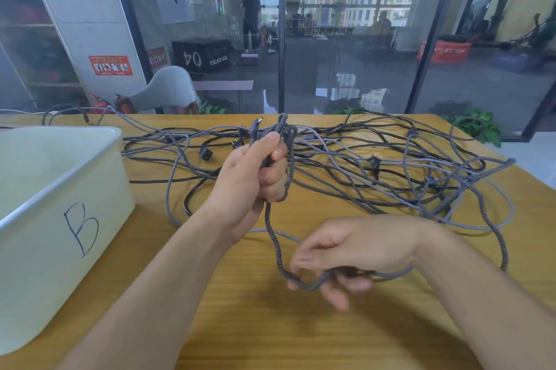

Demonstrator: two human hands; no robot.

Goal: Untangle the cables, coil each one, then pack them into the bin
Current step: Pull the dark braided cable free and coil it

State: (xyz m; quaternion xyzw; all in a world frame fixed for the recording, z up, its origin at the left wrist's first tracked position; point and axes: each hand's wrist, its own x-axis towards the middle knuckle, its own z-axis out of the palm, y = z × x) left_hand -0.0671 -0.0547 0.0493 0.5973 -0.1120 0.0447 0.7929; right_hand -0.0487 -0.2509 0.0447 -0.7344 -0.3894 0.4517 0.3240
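From the head view, the left hand (pixel 255 171) is raised over the wooden surface (pixel 246 324), fingers curled tight round a small bundle of loops of the braided grey cable (pixel 272 237), one plug end poking up above the fist. That cable drops to the right hand (pixel 340 261), which pinches it low near the surface, its fingertips blurred. Behind both hands the tangle of cables (pixel 391 171) sprawls across the far half, black and grey strands crossing. The white bin (pixel 60 189), marked B, sits at the left. The main risk, I judge: the trailing length snags in the tangle and drags other cables along, or the held loops slip loose
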